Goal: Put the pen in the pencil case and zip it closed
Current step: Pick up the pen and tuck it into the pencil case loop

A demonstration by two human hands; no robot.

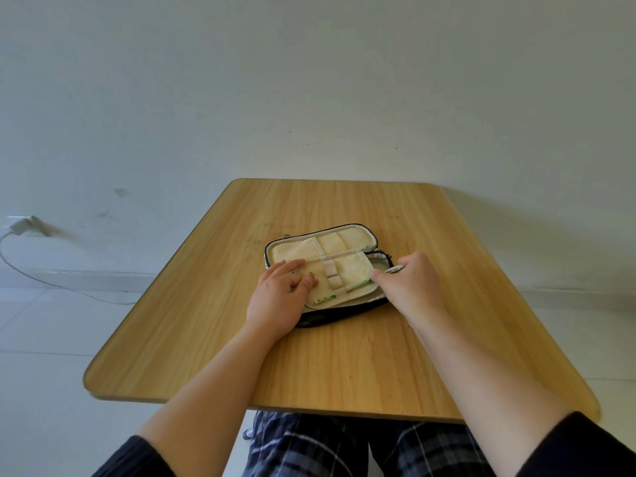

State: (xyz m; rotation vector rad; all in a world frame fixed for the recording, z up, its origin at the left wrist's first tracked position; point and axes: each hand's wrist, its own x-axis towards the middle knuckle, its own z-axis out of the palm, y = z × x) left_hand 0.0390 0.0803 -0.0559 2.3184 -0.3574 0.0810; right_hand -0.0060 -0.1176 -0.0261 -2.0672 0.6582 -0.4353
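Left hand (278,297) lies open, pinning the pencil case (330,270) flat, right hand (409,280) has its grip pinched on the pen (358,285) threading the elastic loop, which could snag and buckle the flap.

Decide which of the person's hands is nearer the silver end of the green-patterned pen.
Right. The right hand pinches the green-patterned pen beside its silver end; the left hand rests on the open cream-lined pencil case, at the pen's opposite end.
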